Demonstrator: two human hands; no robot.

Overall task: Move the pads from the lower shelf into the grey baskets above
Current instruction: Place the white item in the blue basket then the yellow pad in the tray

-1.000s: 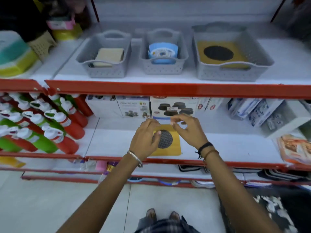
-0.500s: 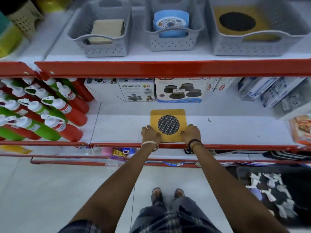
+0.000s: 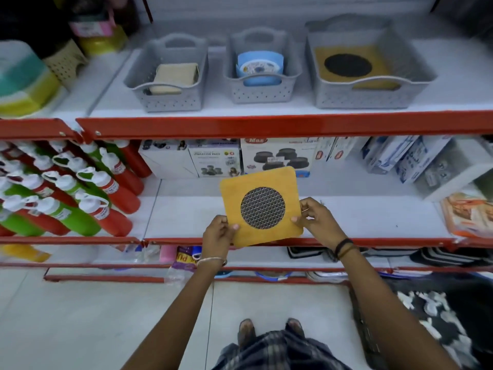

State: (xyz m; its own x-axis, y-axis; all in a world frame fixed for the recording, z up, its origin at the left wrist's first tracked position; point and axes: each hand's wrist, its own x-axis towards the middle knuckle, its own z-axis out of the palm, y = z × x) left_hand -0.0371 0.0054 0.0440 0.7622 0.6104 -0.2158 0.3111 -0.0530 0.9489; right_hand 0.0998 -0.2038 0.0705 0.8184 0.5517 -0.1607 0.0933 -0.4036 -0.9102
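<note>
A square yellow pad (image 3: pixel 277 182) with a round dark mesh centre is lifted off the lower shelf (image 3: pixel 373 222), tilted up toward me. My left hand (image 3: pixel 217 233) pinches its near-left corner and my right hand (image 3: pixel 317 218) grips its right edge. On the upper shelf stand three grey baskets. The large right basket (image 3: pixel 373 97) holds a matching yellow pad (image 3: pixel 378 57) with a black disc. The middle basket (image 3: pixel 262 89) holds blue round items, and the left basket (image 3: pixel 170 98) holds beige pads.
Red and green bottles (image 3: pixel 88 193) lie stacked on the left of the lower shelf. Product boxes (image 3: pixel 277 156) line its back, with more boxes (image 3: pixel 410 161) at the right. A red rail (image 3: pixel 266 125) edges the upper shelf. Rugs (image 3: pixel 440 311) lie on the floor at right.
Both hands have closed on the yellow pad's near edge and raised it off the lower shelf, tilting it up. The head camera has swung back upward.
</note>
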